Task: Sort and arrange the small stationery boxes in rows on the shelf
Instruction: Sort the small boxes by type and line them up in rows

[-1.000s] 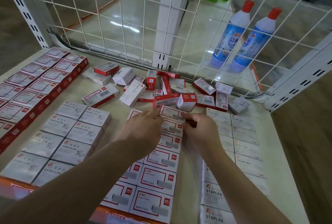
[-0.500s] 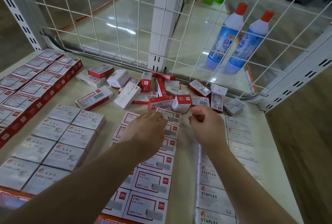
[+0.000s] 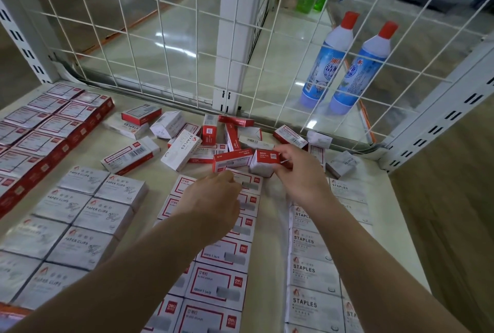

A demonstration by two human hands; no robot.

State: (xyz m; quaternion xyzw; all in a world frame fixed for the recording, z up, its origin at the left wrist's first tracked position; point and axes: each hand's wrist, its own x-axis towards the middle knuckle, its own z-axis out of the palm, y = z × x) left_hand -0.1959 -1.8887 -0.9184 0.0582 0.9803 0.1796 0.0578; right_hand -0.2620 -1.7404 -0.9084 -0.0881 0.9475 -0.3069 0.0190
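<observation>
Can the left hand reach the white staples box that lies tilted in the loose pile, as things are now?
Probably yes. The left hand holds nothing and hovers just in front of the pile; the staples box lies on top, with nothing over it.

White wire grid (image 3: 171, 38); glossy floor (image 3: 165, 46)

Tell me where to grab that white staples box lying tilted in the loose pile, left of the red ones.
Pinch the white staples box across its two long sides, near the middle, coming from above. It lies tilted with its printed face up and its long sides mostly free, while its far end butts the red boxes. The left hand is nearest, probably easiest.
</observation>
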